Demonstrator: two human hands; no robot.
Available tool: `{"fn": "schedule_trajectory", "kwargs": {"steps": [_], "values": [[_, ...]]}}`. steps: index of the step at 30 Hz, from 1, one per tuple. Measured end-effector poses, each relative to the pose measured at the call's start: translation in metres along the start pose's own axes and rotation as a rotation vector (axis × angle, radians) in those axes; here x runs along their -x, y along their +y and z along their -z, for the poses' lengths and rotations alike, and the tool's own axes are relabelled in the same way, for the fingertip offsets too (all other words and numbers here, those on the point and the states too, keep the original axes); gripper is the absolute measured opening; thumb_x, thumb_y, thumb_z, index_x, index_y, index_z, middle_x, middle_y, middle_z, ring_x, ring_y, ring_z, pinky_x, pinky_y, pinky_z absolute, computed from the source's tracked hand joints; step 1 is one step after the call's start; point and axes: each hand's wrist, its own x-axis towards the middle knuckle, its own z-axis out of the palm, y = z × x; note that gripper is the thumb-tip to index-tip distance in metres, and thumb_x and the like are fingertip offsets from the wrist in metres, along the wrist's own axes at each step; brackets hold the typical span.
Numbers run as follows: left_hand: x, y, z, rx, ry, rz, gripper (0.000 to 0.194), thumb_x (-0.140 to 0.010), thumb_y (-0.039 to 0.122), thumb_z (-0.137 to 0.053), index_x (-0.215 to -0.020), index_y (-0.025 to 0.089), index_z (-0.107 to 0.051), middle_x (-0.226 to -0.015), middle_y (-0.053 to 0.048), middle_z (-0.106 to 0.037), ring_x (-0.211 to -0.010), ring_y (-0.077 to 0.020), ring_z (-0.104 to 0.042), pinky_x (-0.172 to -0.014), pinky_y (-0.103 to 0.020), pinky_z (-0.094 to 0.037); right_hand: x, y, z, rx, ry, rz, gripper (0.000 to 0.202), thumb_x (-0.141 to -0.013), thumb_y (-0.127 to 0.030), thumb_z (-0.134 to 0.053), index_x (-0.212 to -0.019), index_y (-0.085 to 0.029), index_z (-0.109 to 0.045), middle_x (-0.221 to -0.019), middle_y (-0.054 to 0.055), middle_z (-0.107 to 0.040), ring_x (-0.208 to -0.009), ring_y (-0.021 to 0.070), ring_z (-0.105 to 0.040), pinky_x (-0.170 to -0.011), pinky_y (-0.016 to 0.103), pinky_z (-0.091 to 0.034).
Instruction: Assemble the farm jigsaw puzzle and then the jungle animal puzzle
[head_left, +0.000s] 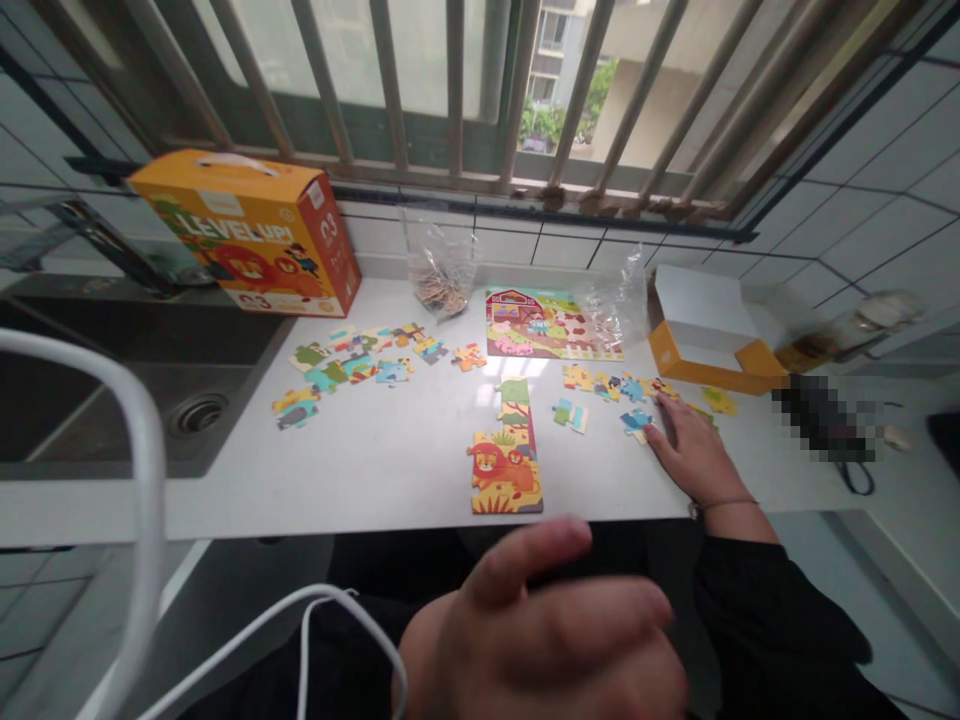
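My right hand (694,452) lies low over the right side of the counter, fingers stretched out and thumb apart. Its fingertips touch or cover loose jigsaw pieces, and a blue piece (636,422) is by the thumb. My left hand (555,640) is raised close to the camera in front of the counter edge. It is somewhat blurred, thumb apart from the loosely bent fingers, with nothing seen in it. Between the hands and the window, a partly joined lion puzzle (507,470) rests at the counter's front edge. A small piece (570,414) sits right of it.
More loose pieces (360,368) are spread on the left, beside the sink (225,380). Behind stand an orange puzzle box (255,240), a bag of pieces (441,280), a farm picture (525,325) and an open box (712,350). A white cable (146,480) crosses the left foreground.
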Motion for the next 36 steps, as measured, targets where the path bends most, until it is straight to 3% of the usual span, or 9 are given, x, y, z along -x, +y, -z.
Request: {"fn": "schedule_trajectory", "kwargs": {"steps": [3, 7, 11, 14, 18, 23, 26, 30, 36], "values": [[-0.014, -0.025, -0.014, 0.030, 0.068, -0.085, 0.015, -0.104, 0.031, -0.068, -0.091, 0.025, -0.071, -0.087, -0.002, -0.079, -0.089, -0.0197, -0.075, -0.116, -0.047, -0.053, 0.000, 0.001, -0.001, -0.001, 0.001, -0.010, 0.069, -0.111, -0.056, -0.049, -0.166, -0.014, -0.050, -0.160, 0.024, -0.064, -0.149, 0.0436, -0.060, -0.125, 0.064, -0.049], [0.001, -0.041, -0.051, 0.361, -0.041, 0.220, 0.034, -0.112, 0.040, -0.055, -0.089, 0.020, -0.069, -0.075, -0.004, -0.074, -0.067, -0.0147, -0.069, -0.066, -0.027, -0.053, 0.001, 0.003, -0.003, -0.007, 0.000, 0.007, 0.069, -0.110, -0.055, -0.052, -0.166, -0.015, -0.049, -0.161, 0.023, -0.063, -0.149, 0.0430, -0.060, -0.125, 0.065, -0.049], [0.009, -0.029, -0.068, 0.298, -0.368, 0.056, 0.021, -0.108, 0.041, -0.067, -0.102, 0.022, -0.074, -0.088, -0.001, -0.081, -0.079, -0.0151, -0.075, -0.078, -0.029, -0.053, 0.001, 0.003, -0.001, -0.008, 0.002, 0.007, 0.066, -0.110, -0.056, -0.051, -0.163, -0.016, -0.052, -0.159, 0.022, -0.064, -0.147, 0.0430, -0.061, -0.125, 0.064, -0.049], [-0.011, -0.025, -0.064, 0.067, -0.416, -0.133, 0.025, -0.111, 0.042, -0.062, -0.101, 0.021, -0.071, -0.089, -0.002, -0.079, -0.078, -0.0170, -0.074, -0.077, -0.034, -0.051, 0.000, 0.002, 0.000, -0.017, 0.010, 0.017, 0.064, -0.110, -0.055, -0.050, -0.162, -0.018, -0.053, -0.158, 0.021, -0.066, -0.146, 0.0420, -0.062, -0.125, 0.063, -0.049], [-0.053, -0.049, -0.043, -0.331, -0.347, -0.121, 0.022, -0.113, 0.035, -0.056, -0.102, 0.020, -0.067, -0.097, -0.008, -0.075, -0.086, -0.0232, -0.071, -0.080, -0.039, -0.052, 0.000, 0.001, 0.000, -0.037, 0.025, 0.015, 0.060, -0.110, -0.055, -0.050, -0.157, -0.018, -0.058, -0.157, 0.021, -0.067, -0.146, 0.0411, -0.063, -0.125, 0.063, -0.050], [-0.081, -0.116, 0.016, -0.656, -0.238, 0.312, 0.018, -0.109, 0.024, -0.053, -0.114, 0.019, -0.070, -0.120, -0.013, -0.074, -0.109, -0.0294, -0.070, -0.092, -0.043, -0.057, 0.001, 0.001, 0.000, -0.075, 0.040, 0.018, 0.057, -0.109, -0.057, -0.052, -0.151, -0.019, -0.063, -0.154, 0.020, -0.069, -0.142, 0.0406, -0.065, -0.124, 0.063, -0.051], [-0.069, -0.165, 0.062, -0.769, -0.106, 0.488, 0.039, -0.103, 0.017, -0.052, -0.139, 0.015, -0.067, -0.143, -0.019, -0.070, -0.131, -0.0353, -0.063, -0.111, -0.049, -0.054, 0.001, 0.000, 0.001, -0.093, 0.041, 0.024, 0.056, -0.109, -0.057, -0.052, -0.149, -0.018, -0.064, -0.152, 0.020, -0.070, -0.141, 0.0401, -0.066, -0.124, 0.063, -0.050], [-0.040, -0.222, 0.110, -0.787, -0.020, 0.648, 0.071, -0.091, 0.011, -0.055, -0.162, 0.008, -0.053, -0.169, -0.024, -0.054, -0.162, -0.0455, -0.039, -0.132, -0.063, -0.034, 0.000, -0.002, 0.002, -0.103, 0.053, 0.029, 0.053, -0.109, -0.055, -0.053, -0.146, -0.019, -0.066, -0.151, 0.021, -0.071, -0.141, 0.0404, -0.065, -0.124, 0.063, -0.050], [-0.026, -0.250, 0.127, -0.780, -0.063, 0.709, 0.068, -0.091, 0.018, -0.058, -0.159, 0.014, -0.058, -0.161, -0.024, -0.063, -0.157, -0.0470, -0.045, -0.131, -0.072, -0.028, -0.001, -0.002, 0.001, -0.108, 0.067, 0.030, 0.050, -0.108, -0.054, -0.056, -0.144, -0.021, -0.068, -0.150, 0.018, -0.071, -0.141, 0.0397, -0.066, -0.125, 0.063, -0.050]]}}
